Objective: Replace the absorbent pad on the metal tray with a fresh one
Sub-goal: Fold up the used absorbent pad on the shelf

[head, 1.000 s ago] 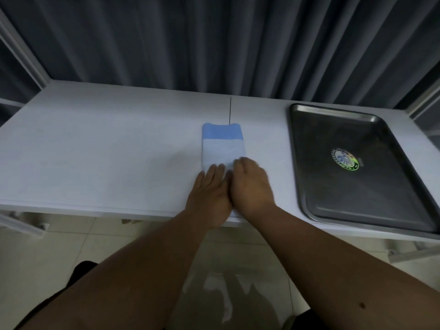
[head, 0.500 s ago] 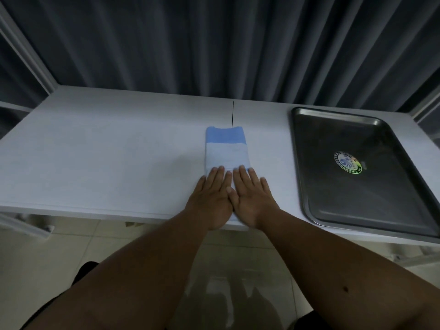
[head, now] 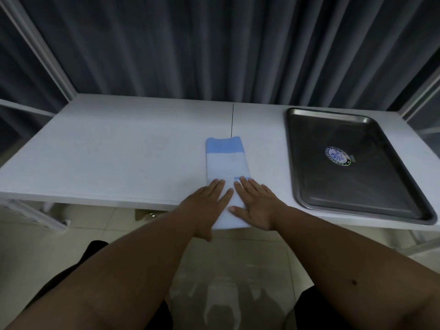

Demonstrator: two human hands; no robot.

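A folded absorbent pad (head: 226, 160), white with a blue band at its far end, lies on the white table (head: 123, 153) near the front edge. Its near end hangs slightly over that edge. My left hand (head: 207, 206) lies flat on the pad's near left part, fingers straight. My right hand (head: 256, 202) lies flat on its near right part, fingers spread. A strip of pad shows between the two hands. The metal tray (head: 404, 186) stands to the right of the pad; it holds no pad and has a round sticker in its middle.
Dark curtains hang behind the table. A thin seam line runs across the tabletop just beyond the pad. Pale metal frame bars stand at the far left and far right. Tiled floor lies below the front edge.
My hands were side by side and touching on the pad's near end; now they have slid apart, the left to the left and the right to the right, flattening the pad.
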